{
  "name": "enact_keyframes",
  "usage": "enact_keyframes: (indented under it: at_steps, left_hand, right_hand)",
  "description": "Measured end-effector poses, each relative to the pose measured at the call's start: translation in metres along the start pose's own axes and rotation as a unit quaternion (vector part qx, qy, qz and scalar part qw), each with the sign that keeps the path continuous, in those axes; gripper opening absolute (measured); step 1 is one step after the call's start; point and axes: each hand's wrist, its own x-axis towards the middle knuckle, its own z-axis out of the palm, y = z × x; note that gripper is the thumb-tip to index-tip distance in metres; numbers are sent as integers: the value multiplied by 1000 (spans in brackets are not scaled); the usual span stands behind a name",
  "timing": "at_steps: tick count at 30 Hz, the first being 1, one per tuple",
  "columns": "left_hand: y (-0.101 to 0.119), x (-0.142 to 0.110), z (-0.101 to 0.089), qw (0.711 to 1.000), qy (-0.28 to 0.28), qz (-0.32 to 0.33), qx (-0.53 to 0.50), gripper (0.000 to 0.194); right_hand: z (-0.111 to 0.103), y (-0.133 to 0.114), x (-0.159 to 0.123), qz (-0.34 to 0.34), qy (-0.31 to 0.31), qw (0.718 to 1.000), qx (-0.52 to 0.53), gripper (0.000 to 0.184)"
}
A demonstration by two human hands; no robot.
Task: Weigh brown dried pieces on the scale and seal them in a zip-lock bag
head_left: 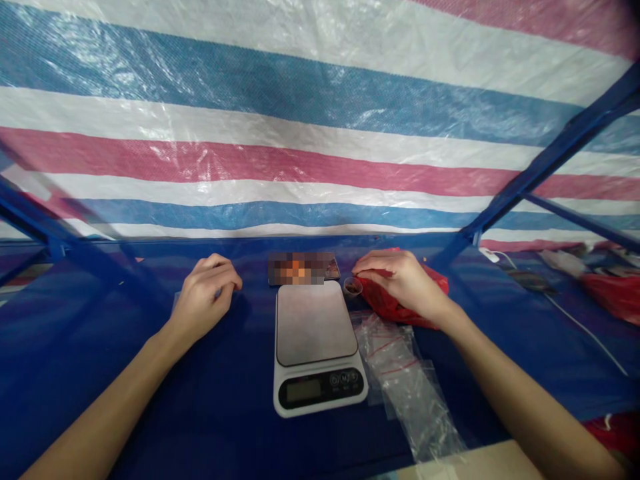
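My left hand [205, 297] rests on the blue surface [150, 373] left of the centre, its fingers curled, and I cannot tell whether it holds something small. My right hand [400, 280] lies on a crumpled red plastic bag [395, 308], its fingers gathered over the bag. Just beyond its fingertips stands a small round clear cup [353, 287] with dark contents. Between my hands sits a white digital kitchen scale [316, 347] with a bare steel plate. Behind the scale lies a flat dark object [303, 268], blurred out.
Clear plastic bags [403, 377] with red lines lie right of the scale. A blue, white and red striped tarpaulin [320, 167] forms the back wall, braced by blue frame bars [550, 167]. A white cable [585, 327] and another red bag [610, 297] lie at the right.
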Motion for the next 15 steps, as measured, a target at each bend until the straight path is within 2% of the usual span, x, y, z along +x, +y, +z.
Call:
enact_keyframes:
  at_steps: [4,9,15]
  left_hand:
    - [1,0,0,1000,-6,-2,-3,32]
    - [2,0,3,1000,-20,2,0,32]
    - [4,-1,3,1000,-24,6,-6,31]
  right_hand:
    - [21,8,-11,19,58,998,3,18]
    - [26,5,-17,28,112,993,4,16]
    - [37,2,-19,34,127,991,29,17]
